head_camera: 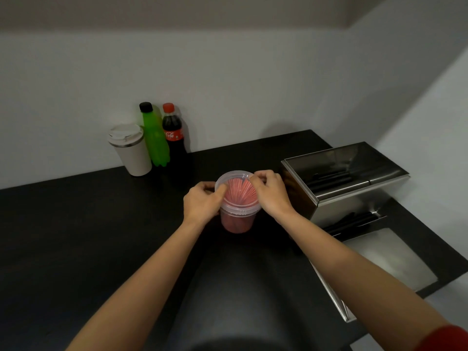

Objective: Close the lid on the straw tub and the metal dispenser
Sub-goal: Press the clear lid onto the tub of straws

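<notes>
The clear plastic straw tub (237, 219), packed with pink straws, stood near the middle of the black countertop (76, 236). Its clear lid (238, 191) sat on top, and both hands pressed at the rim: the left hand (202, 202) curled against the left edge with its thumb on the lid, the right hand (272, 192) pinching the far right edge with its fingertips. Just right of the tub stood the stainless metal dispenser (354, 198), its hinged lid (342, 163) tipped up and open, dark straws showing inside and in the tray at its foot. A flat metal sheet (387, 257) lay in front of it. At the back, against the plain white wall (253, 84), stood a cream travel cup (131, 150), a green soda bottle (154, 138) and a Coca-Cola bottle (174, 138), close together. The wall turned a corner at the right.
</notes>
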Demonstrator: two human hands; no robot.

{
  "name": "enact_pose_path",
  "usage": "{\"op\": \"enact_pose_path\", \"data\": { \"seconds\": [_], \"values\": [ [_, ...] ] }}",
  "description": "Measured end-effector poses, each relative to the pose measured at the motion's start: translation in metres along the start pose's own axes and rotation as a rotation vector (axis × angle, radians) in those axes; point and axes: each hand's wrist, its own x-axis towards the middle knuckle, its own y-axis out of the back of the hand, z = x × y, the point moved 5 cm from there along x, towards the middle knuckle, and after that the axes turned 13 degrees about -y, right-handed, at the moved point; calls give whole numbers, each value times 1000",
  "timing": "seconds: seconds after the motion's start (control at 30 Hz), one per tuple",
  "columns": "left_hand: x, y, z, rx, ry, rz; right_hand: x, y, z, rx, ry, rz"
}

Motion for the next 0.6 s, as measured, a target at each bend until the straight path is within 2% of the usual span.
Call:
{"op": "enact_pose_path", "data": {
  "seconds": [0.27,0.43,0.6],
  "values": [
    [-9,17,32,141,-275,96,-27,18,-20,-137,147,104],
    [-18,15,59,116,-431,67,-42,26,-25,-145,219,136],
    [-29,3,75,73,-488,12,-63,43,-26,-82,317,145]
  ]
}}
